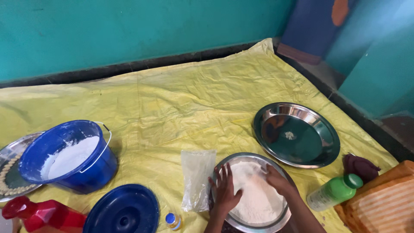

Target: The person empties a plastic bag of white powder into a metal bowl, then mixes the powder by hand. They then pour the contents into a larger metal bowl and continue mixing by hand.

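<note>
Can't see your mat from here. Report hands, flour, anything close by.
Left hand and right hand open, both in flour. Flour in steel bowl. Plastic bag beside bowl's left rim.

The flour plate [252, 224] and red jug [39, 215] run off the bottom edge (forearms too).

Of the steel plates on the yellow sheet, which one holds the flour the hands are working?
The near plate, where the left hand and right hand rest on a flour heap. The far-right plate is nearly bare; the left-edge plate sits partly under the blue bucket.
</note>
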